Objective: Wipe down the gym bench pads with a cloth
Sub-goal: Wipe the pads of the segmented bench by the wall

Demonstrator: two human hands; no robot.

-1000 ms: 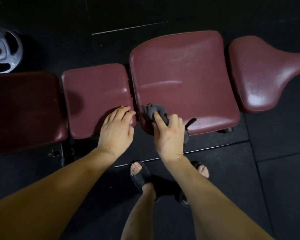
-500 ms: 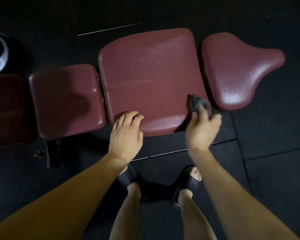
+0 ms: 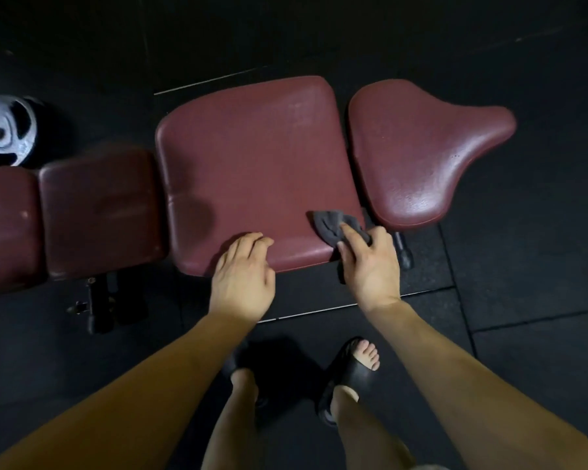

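Note:
A maroon gym bench runs left to right in several pads. The large square pad (image 3: pixel 252 171) lies in the middle, a saddle-shaped pad (image 3: pixel 421 154) to its right, a small pad (image 3: pixel 99 208) and a darker pad (image 3: pixel 4 228) to its left. My right hand (image 3: pixel 370 262) grips a crumpled grey cloth (image 3: pixel 331 223) and presses it on the near right corner of the large pad. My left hand (image 3: pixel 243 274) rests on that pad's near edge, fingers laid over the top.
A silver weight plate (image 3: pixel 4 130) lies on the black rubber floor at the far left. Black bench frame parts (image 3: pixel 99 300) stick out under the small pad, and a foot (image 3: pixel 404 252) under the large pad's right corner. My feet in black slides (image 3: pixel 350 371) stand close to the bench.
My right hand slid the cloth from the large pad's near left corner to its near right corner. My left hand shifted from the small pad to the large pad's near edge.

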